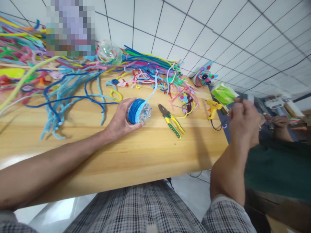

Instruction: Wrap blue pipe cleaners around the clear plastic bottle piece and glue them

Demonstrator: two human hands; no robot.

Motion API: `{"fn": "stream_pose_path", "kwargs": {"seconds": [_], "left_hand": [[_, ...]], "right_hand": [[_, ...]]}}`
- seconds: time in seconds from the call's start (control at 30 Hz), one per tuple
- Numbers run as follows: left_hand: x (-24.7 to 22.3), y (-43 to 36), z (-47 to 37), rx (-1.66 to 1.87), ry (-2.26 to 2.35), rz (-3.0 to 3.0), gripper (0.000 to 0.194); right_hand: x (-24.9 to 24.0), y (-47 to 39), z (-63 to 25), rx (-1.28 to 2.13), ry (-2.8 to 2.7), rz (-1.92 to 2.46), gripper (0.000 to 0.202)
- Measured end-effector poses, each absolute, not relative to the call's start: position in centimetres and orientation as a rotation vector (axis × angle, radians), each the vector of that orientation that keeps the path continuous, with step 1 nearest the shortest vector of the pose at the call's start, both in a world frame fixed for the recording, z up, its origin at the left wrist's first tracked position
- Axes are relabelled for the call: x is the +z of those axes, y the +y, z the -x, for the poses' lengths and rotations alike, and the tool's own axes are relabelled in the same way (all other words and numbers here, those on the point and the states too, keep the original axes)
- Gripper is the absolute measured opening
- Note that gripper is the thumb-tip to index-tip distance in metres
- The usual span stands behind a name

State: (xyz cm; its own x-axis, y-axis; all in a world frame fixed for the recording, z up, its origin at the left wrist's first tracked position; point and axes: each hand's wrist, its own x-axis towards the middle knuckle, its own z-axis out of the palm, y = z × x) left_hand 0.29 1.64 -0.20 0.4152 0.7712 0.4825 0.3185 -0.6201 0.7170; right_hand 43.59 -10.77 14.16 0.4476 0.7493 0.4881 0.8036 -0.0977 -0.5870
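clock face centred on the blue-wrapped round thing (135, 111), which sits mid-table (145, 155).

left hand (119, 119): comes in from 8 o'clock, curved around the wrapped thing, fingers over the far side, thumb along the near edge. judged reason: a rounded body would likely roll if let go, and this grip leaves the clear, crinkled end face, turned to 3 o'clock, uncovered. a pale blue strip (153, 90) stands free off it toward 1 o'clock, clear of the fingers.

right hand (244, 121): out at 3 o'clock, past the yellow glue gun (213, 108), fingers bent inward. pliers (170, 121) lie between 3 and 4, handles toward the wearer, presumably for easy pick-up. loose light blue stems (58, 103) at 9.

hard to make out: right hand motion-blurred; cannot tell whether it holds anything. left fingertips partly hidden behind the wrapped thing. another person's hand (280, 121), farther out at 3, is indistinct. at 11, a pixelated patch (70, 27) masks whatever is there. left-hand pile of stems cut off by the frame edge.
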Motion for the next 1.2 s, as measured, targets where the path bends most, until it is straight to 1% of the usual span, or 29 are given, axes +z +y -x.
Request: {"fn": "stream_pose_path", "kwargs": {"seconds": [0.03,0.07,0.23,0.3,0.47,0.67,0.8,1.2], "left_hand": [[-0.2,1.6,-0.3,1.128,0.917,-2.135,0.095],[-0.2,1.6,-0.4,1.126,0.917,-2.124,0.095],[-0.2,1.6,-0.5,1.114,0.940,-2.122,0.096],[-0.3,1.6,-0.6,1.126,0.935,-2.133,0.097],[-0.5,1.6,-0.8,1.188,0.873,-2.147,0.095],[-0.4,1.7,-0.8,1.181,0.874,-2.189,0.096],[-0.3,1.7,-0.8,1.162,0.877,-2.192,0.097],[-0.5,1.7,-0.8,1.201,0.827,-2.220,0.097]], "right_hand": [[14.2,-10.5,-41.3,-0.152,-1.294,1.823,0.036],[13.9,-10.2,-39.0,-0.086,-1.354,1.805,0.033],[11.0,-8.7,-28.9,0.718,-1.515,1.630,0.026],[10.1,-7.9,-26.6,0.861,-1.586,1.603,0.023],[9.1,-6.6,-24.9,0.745,-1.730,1.596,0.018],[8.3,-6.8,-24.7,0.707,-1.716,1.612,0.011],[8.3,-6.3,-24.5,0.642,-1.745,1.594,0.012],[7.7,-5.5,-24.6,0.643,-1.751,1.609,0.016]]}}
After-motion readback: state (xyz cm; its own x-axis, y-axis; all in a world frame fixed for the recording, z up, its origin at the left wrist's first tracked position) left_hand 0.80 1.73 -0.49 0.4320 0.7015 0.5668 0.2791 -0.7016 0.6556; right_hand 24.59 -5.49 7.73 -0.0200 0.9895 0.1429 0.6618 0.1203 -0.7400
